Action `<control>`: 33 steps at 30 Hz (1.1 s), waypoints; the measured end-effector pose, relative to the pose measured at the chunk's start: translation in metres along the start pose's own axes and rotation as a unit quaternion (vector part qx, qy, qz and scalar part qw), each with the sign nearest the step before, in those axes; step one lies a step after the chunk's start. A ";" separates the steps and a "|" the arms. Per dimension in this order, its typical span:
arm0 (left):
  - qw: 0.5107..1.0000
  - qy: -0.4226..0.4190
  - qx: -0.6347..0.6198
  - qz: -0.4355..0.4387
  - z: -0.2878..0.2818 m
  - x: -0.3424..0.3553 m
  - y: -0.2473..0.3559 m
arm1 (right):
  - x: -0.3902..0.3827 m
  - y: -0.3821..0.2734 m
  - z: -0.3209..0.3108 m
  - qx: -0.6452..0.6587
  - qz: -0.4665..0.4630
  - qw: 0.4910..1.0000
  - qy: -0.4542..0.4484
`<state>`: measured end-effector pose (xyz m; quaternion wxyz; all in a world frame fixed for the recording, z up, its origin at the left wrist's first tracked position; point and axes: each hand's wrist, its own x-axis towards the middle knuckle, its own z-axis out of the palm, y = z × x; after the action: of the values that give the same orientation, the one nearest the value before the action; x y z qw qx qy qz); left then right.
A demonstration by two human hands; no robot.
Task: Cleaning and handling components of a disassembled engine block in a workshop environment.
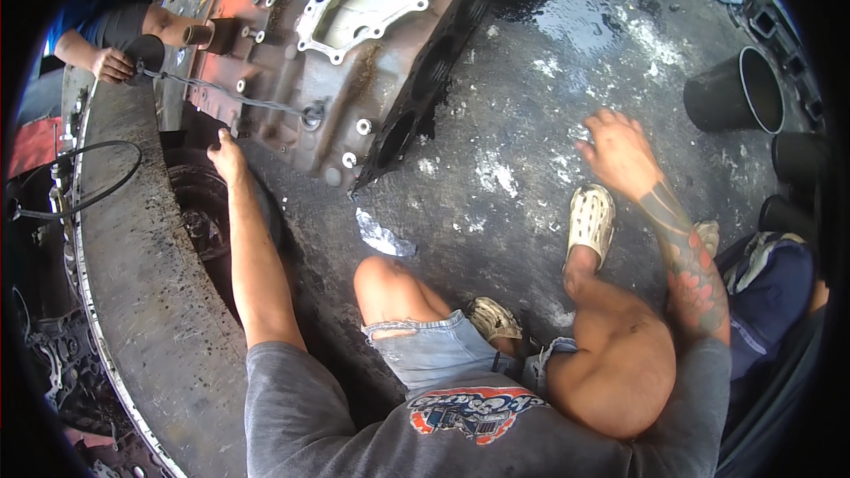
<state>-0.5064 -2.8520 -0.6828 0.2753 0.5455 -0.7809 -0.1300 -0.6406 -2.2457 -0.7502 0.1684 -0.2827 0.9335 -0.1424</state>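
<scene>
In the head view, a large engine block point(283, 71) is showing worn orange-red and rust-brown metal, bolt holes and a pale machined plate, and is occupying the far left corner of the floor point(522, 239). Toward the floor's right edge a black bucket point(722, 93) is standing, its dark inside not showing any contents clearly. The left hand point(227, 159) is reaching just beside the block's near left corner; whether its fingers are grasping anything, I cannot tell. The right hand point(624, 150) is hovering, fingers loosely spread and unladen, well right of the block.
</scene>
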 end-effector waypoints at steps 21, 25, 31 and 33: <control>0.998 0.054 -0.006 -0.036 0.057 -0.070 0.032 | 0.113 -0.161 0.196 0.731 0.161 0.640 -0.172; 0.998 0.031 -0.007 -0.056 0.055 -0.071 0.036 | 0.106 -0.197 0.228 0.754 0.174 0.610 -0.171; 0.997 0.030 0.026 -0.059 0.054 -0.072 0.039 | 0.118 -0.202 0.235 0.761 0.178 0.593 -0.192; 0.997 0.026 0.032 -0.067 0.053 -0.073 0.039 | 0.125 -0.207 0.232 0.773 0.170 0.590 -0.162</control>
<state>-0.5488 -2.7751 -0.7272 0.2682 0.6081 -0.7393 -0.1087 -0.5472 -2.5231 -0.9146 0.4929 0.0987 0.4610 -0.7313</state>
